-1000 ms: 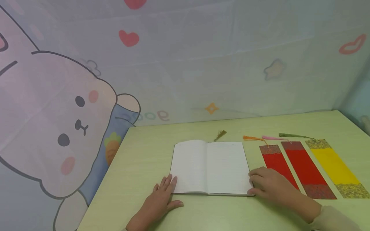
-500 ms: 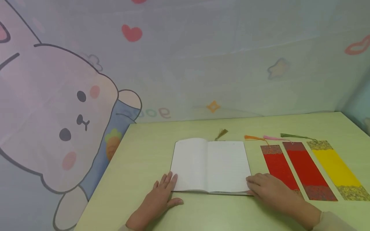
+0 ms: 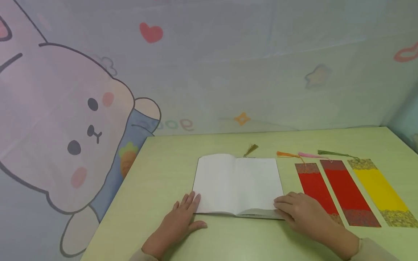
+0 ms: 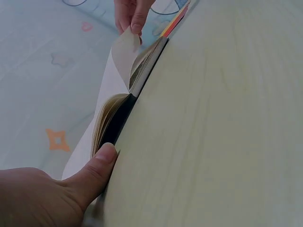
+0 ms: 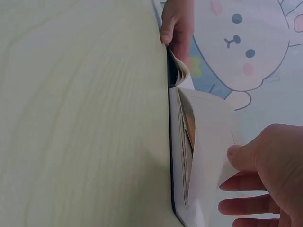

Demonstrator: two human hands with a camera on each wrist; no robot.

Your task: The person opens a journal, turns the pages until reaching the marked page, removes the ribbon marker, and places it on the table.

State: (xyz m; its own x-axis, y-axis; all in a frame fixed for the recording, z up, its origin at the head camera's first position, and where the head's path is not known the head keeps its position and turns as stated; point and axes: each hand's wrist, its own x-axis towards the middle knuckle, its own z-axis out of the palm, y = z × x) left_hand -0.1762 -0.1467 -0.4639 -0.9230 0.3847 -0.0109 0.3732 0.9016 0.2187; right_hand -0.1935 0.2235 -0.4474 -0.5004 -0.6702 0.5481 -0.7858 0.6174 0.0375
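Note:
An open notebook (image 3: 213, 185) with blank-looking white pages lies on the table. My left hand (image 3: 179, 222) rests flat on its lower left corner, fingers straight, thumb off to the side near the front edge. At the lower right corner my right hand (image 3: 308, 214) pinches a lifted page (image 5: 210, 132) between thumb and fingers. In the right wrist view the page bows up, with a gap over the pages below. The left wrist view shows the same page curling upward from the spine. An olive tassel (image 3: 251, 149) pokes out beyond the notebook's top edge.
Right of the notebook lie two red bookmarks, one with an orange tassel (image 3: 287, 154) and one (image 3: 347, 192) with a pink tassel, then a yellow bookmark (image 3: 380, 190) with a green tassel. A printed cloth (image 3: 209, 90) hangs behind the table.
The right hand has gone from the notebook's right edge to pinching a page, and moved slightly left as the page's lower corner rises. The left hand stays in place.

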